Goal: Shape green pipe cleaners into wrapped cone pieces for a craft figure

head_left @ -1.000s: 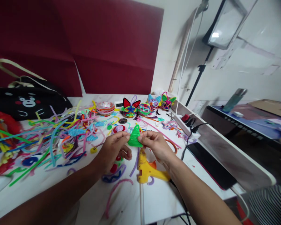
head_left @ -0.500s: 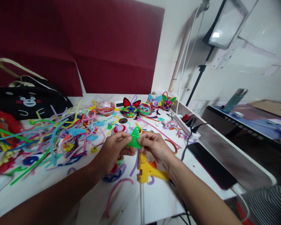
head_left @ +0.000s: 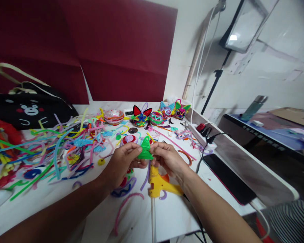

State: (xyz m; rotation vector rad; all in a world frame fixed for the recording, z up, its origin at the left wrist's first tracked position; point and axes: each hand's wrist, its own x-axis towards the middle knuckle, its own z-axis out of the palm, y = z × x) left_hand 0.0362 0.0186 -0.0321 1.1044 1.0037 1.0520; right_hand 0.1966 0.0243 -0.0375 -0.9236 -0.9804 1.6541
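Between both hands, above the table, is a green pointed ear-shaped piece (head_left: 145,151) that looks wound from pipe cleaner. My left hand (head_left: 125,157) pinches its left edge with thumb and fingers. Its right edge is pinched by my right hand (head_left: 166,157). Just below the right hand lies a yellow hot glue gun (head_left: 157,185), a glue stick trailing from its rear. A round decorated piece (head_left: 124,187) with purple and blue trim rests below my left hand, partly hidden. Behind the hands sits a red and lilac round piece (head_left: 128,139).
Loose coloured pipe cleaners (head_left: 83,141) cover the left of the table. Finished cat-eared balls (head_left: 141,118) stand at the back. On the right are a power strip (head_left: 201,136) with cables and a black phone (head_left: 229,179). A black bag (head_left: 32,109) sits at back left.
Almost nothing differs. The green piece has turned slightly between the fingers, and both hands keep their pinch on it.
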